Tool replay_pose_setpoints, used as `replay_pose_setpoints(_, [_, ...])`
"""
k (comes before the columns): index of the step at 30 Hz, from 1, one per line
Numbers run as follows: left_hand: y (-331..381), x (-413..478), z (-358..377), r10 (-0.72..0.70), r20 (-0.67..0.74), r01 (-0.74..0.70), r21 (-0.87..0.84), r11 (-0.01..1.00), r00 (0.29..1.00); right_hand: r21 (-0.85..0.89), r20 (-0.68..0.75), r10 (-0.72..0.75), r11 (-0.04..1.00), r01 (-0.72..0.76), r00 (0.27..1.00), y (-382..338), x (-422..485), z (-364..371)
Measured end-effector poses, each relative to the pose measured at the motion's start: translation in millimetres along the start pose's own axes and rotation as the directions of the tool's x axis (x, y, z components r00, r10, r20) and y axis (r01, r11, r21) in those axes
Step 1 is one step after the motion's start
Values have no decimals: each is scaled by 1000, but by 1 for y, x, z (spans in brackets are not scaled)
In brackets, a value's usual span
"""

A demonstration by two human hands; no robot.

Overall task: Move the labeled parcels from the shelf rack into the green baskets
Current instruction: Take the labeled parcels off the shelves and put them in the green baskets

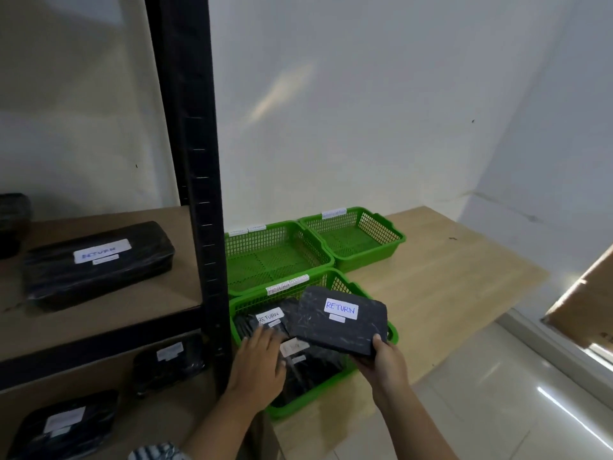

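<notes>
My right hand grips the near edge of a flat black parcel with a white label reading RETURN, holding it tilted over the nearest green basket. That basket holds black wrapped parcels, one also labelled RETURN. My left hand rests flat, fingers spread, on the parcels in the basket. A long black parcel labelled RETURN lies on the upper shelf at left. Two more labelled parcels lie on the lower shelf.
The black upright post of the shelf rack stands between shelves and baskets. Two empty green baskets sit behind on a low wooden platform. A cardboard box is at the right, above tiled floor.
</notes>
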State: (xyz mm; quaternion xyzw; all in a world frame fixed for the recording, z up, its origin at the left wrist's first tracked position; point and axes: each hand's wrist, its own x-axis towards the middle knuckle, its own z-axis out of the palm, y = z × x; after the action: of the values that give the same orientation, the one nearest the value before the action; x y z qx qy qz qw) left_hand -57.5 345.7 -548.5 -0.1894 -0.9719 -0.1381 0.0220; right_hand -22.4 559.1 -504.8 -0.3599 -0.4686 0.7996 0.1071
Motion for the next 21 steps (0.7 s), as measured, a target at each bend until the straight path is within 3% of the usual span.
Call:
replay_pose_setpoints(6, [2, 24, 19, -253, -24, 254, 88, 963, 967, 48, 16, 163, 985, -164, 986, -12, 49, 21])
replay_pose_setpoints(11, [14, 34, 25, -480, -65, 484, 116, 867, 875, 88, 1, 309, 947, -308, 951, -9, 77, 32])
replay_pose_setpoints(21, [3, 34, 49, -445, -121, 461, 211, 862, 887, 128, -97, 406, 910, -393, 909, 24, 103, 41])
